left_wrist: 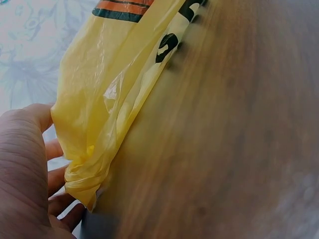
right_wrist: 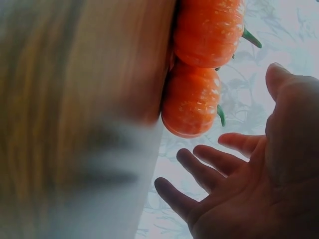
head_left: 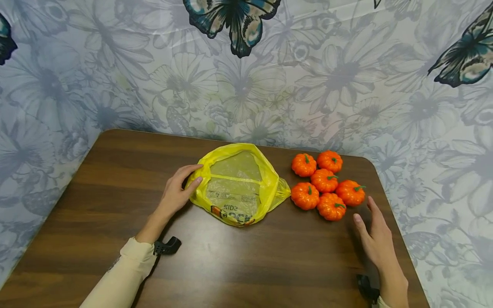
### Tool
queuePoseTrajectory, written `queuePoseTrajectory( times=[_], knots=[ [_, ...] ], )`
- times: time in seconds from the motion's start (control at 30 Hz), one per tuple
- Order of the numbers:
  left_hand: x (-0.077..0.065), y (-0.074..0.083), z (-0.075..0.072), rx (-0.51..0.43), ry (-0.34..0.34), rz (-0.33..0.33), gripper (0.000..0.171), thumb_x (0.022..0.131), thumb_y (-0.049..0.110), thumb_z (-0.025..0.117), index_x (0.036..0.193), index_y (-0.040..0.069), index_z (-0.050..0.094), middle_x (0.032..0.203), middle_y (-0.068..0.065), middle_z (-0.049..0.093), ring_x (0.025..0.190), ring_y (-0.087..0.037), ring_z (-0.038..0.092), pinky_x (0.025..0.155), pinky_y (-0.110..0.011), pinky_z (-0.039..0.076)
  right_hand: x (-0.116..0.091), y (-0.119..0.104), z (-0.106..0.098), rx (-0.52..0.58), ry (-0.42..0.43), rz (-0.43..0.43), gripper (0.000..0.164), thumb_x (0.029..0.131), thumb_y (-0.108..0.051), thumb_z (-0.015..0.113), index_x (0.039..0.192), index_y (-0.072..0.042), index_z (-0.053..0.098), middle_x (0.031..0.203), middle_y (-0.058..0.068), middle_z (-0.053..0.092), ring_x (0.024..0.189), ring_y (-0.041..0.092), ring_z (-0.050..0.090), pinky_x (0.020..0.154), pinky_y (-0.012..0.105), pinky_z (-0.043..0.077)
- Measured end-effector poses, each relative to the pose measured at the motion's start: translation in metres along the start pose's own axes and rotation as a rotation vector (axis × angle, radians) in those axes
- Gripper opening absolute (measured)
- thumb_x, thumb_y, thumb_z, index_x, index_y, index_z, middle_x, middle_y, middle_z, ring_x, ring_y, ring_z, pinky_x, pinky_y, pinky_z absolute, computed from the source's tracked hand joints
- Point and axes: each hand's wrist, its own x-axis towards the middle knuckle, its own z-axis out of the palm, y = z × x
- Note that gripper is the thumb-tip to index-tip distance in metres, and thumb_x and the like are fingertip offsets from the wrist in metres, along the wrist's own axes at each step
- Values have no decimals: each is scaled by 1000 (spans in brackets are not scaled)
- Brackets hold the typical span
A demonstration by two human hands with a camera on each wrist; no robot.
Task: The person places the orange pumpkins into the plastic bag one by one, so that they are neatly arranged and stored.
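The left hand (head_left: pixel 175 190), fingers loosely parted, touches a crinkled yellow plastic bag (head_left: pixel 236 186). Right of the bag, six round orange pumpkins (head_left: pixel 323 181) sit near the empty, outstretched right hand (head_left: pixel 376 238).

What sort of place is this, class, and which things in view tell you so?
Probably an indoor room, perhaps a simple recording setup: a wood-look table stands before a butterfly-patterned backdrop, with pumpkins grouped beside a yellow bag.
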Motion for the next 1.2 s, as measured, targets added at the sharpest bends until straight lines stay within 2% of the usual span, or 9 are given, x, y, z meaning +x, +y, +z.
queuePoseTrajectory(
  times=[0.07,0.17,0.23,0.3,0.67,0.73,0.8,0.93,1.2],
  knots=[
    [0,-1,-1,-2,2,-7,41,103,20,70,142,12,65,145,-10,64,138,-31,55,115,-55,41,3,0,1,8,8,3,70,110,-27,56,169,-14,21,162,33,37,146,60,36,120,72,24],
    [0,-1,-2,-6,2,-16,40,103,20,70,142,12,66,144,-9,64,139,-30,55,115,-55,41,9,1,1,21,19,3,70,110,-27,56,169,-14,22,162,31,40,146,55,39,128,33,29],
    [0,0,-2,-8,-2,-19,40,103,21,70,142,12,66,144,-9,64,139,-30,55,116,-54,41,14,2,-1,33,29,6,70,109,-26,58,169,-14,23,162,30,41,146,52,41,117,9,27],
    [1,0,-2,-7,-8,-18,40,103,22,70,142,11,66,144,-10,64,138,-31,55,115,-55,41,20,3,-3,42,36,5,69,109,-27,59,168,-13,25,161,29,42,146,50,42,105,-3,22],
    [2,0,4,-19,-20,-9,39,103,24,70,141,13,66,144,-10,63,138,-31,55,115,-55,42,55,12,-4,111,-53,36,71,107,-27,63,167,-15,28,163,23,41,147,51,42,103,-3,27],
    [2,0,5,-22,-19,-8,39,103,23,70,141,13,66,144,-10,63,138,-31,55,115,-55,42,58,14,-2,123,-57,45,73,105,-26,66,167,-15,29,163,22,42,149,42,43,102,-4,28],
    [2,0,4,-24,-10,-11,39,103,23,70,140,12,66,144,-11,63,138,-31,55,115,-55,41,61,16,0,140,-55,41,74,104,-24,69,166,-13,31,161,23,44,149,22,46,101,-4,29],
    [1,1,1,-23,-3,-17,39,103,22,71,139,11,67,143,-12,63,138,-32,55,115,-56,41,64,19,7,199,-49,30,74,100,-18,74,164,-12,37,159,25,47,133,-12,45,99,-2,34],
    [1,1,0,-21,-15,-25,39,103,24,70,140,12,66,143,-11,63,137,-32,55,115,-56,41,63,25,13,294,-14,-26,78,92,-1,79,161,-8,42,155,18,53,128,-12,50,100,2,40]
  ],
)
